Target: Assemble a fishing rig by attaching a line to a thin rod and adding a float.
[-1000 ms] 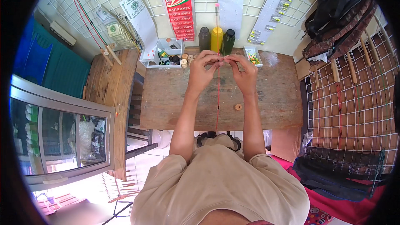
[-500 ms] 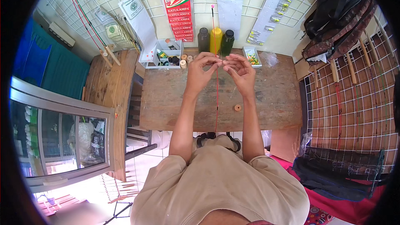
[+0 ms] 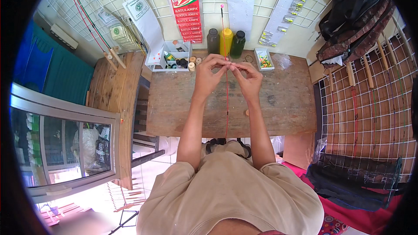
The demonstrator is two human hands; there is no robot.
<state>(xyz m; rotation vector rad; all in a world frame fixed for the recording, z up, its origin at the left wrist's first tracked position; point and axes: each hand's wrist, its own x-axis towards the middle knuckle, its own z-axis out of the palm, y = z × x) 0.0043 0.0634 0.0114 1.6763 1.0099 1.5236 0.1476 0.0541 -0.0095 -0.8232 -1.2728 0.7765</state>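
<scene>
A thin red fishing rod (image 3: 227, 100) runs from near my lap up past the table, its dark tip ending in a pink bead. Near the far side of the table, my left hand (image 3: 210, 73) pinches the rod between thumb and fingers. The fingertips of my right hand (image 3: 248, 79) are pressed together right beside it, meeting the left fingertips at the rod. Whatever the right fingers hold is too fine to make out. A small wooden spool (image 3: 247, 112) lies on the table, mostly hidden by my right forearm.
Three bottles, one yellow (image 3: 225, 41), stand at the back of the wooden table (image 3: 174, 109). A white divided box (image 3: 174, 68) with wooden spools (image 3: 191, 66) sits left; a small white tray (image 3: 264, 68) of colourful pieces sits right. A glass cabinet (image 3: 65, 143) is at left.
My right hand has moved slightly left and its fingers have closed to a pinch against the left fingertips. The right forearm now covers most of the spool. My left hand is nearly still.
</scene>
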